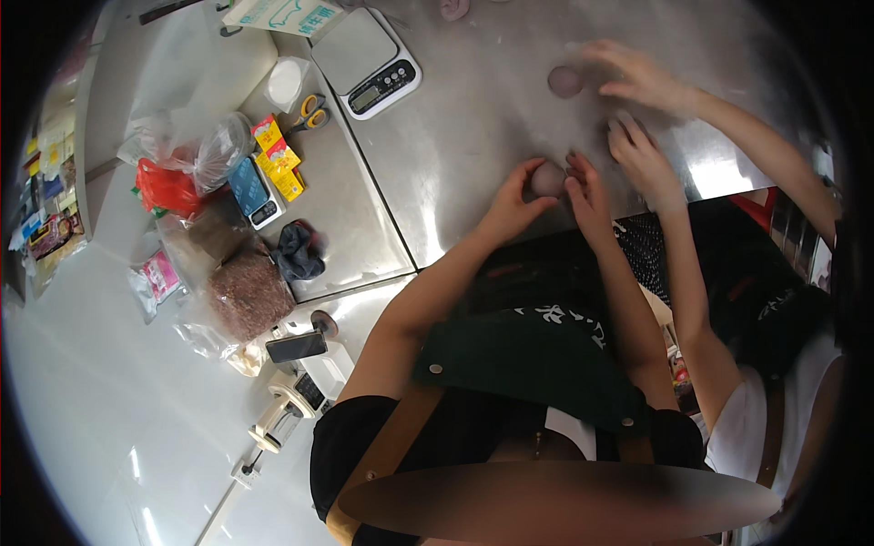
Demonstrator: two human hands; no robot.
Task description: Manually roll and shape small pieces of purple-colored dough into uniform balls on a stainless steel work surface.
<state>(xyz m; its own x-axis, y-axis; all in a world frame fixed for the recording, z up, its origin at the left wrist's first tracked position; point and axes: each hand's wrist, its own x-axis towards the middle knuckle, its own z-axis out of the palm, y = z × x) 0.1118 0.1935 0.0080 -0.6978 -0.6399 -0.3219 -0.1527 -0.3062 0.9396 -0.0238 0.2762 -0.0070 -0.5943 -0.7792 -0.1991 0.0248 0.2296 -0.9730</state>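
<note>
Near the front edge of the steel table [473,109], a round purple-grey ball, apparently dough [547,180], sits between my two hands. My left hand [523,202] curls round its left side with thumb and fingers. My right hand [587,193] cups the right side, its thumb against the ball. Just beyond, a co-worker's two hands [642,164] are raised over the table at the right, beside a second purple ball [564,81].
Back left are a kitchen scale [378,82], scissors [312,113], yellow packets [282,164] and a small blue scale [250,187], with plastic bags [246,291] and a dark cloth [297,249]. A phone [296,346] stands lower left. The co-worker's body [765,291] is close on my right.
</note>
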